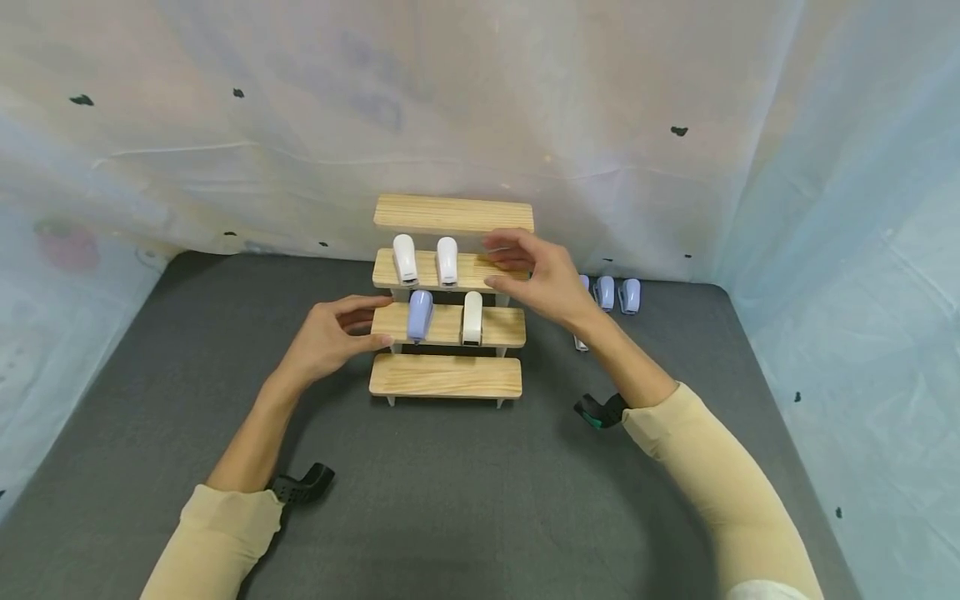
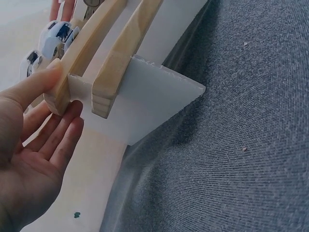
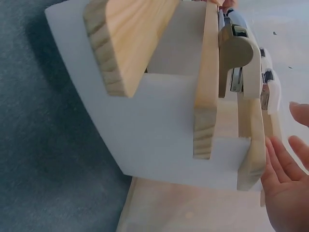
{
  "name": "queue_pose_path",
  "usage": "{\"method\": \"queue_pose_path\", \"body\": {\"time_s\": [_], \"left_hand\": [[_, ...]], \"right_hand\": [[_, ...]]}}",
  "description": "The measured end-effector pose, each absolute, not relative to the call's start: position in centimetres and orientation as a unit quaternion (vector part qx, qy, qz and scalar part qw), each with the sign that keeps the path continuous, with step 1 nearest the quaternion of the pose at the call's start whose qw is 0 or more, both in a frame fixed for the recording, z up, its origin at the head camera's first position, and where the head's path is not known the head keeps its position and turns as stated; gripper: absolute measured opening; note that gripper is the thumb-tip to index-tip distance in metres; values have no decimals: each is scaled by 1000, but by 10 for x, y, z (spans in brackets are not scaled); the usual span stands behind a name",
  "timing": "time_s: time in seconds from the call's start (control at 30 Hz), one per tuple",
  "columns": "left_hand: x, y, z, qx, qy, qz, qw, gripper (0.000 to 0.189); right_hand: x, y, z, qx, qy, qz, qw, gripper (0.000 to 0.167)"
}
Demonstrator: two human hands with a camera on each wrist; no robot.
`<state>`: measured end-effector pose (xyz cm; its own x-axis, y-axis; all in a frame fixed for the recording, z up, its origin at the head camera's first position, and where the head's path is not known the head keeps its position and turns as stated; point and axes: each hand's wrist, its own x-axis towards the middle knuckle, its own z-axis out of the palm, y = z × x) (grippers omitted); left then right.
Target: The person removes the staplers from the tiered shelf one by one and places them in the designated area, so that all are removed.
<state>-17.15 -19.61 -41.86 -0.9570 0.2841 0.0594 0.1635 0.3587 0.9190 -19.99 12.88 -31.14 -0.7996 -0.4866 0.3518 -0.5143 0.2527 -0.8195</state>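
A four-step wooden display stand (image 1: 446,377) with white side panels stands before me. My left hand (image 1: 324,340) grips the left end of its second-lowest board, the thumb on one face in the left wrist view and the fingers round the other. My right hand (image 1: 546,279) is at the right end of the second-highest board, fingers touching it and loosely spread, with nothing held. Two white staplers, one left (image 1: 405,259) and one right (image 1: 447,261), stand on that board. A purple stapler (image 1: 420,316) and a cream stapler (image 1: 472,317) occupy the board below.
Behind my right forearm, several more staplers sit on the dark grey table (image 1: 450,500), among them a purple stapler (image 1: 630,296) and a partly hidden white stapler (image 1: 581,344). A pale sheet (image 1: 600,100) hangs close behind the stand. Black straps with camera mounts circle both wrists.
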Motion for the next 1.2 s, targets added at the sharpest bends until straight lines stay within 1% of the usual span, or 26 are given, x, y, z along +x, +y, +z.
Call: {"method": "queue_pose_path", "body": {"time_s": [0.2, 0.4, 0.47, 0.7, 1.2], "left_hand": [[-171, -193, -416, 140, 824, 545, 59, 59], [-171, -194, -417, 139, 826, 543, 61, 58], [-171, -195, -417, 140, 827, 541, 63, 58], [-172, -196, -417, 138, 827, 540, 65, 59], [-173, -199, -416, 137, 831, 535, 64, 58]], "right_hand": [[-203, 122, -310, 303, -794, 526, -12, 53], [-203, 116, -309, 304, -807, 506, -21, 56], [-204, 114, -311, 304, -809, 503, -21, 57], [-224, 114, -339, 298, -820, 489, -8, 60], [-230, 99, -336, 299, -848, 438, -12, 66]]}}
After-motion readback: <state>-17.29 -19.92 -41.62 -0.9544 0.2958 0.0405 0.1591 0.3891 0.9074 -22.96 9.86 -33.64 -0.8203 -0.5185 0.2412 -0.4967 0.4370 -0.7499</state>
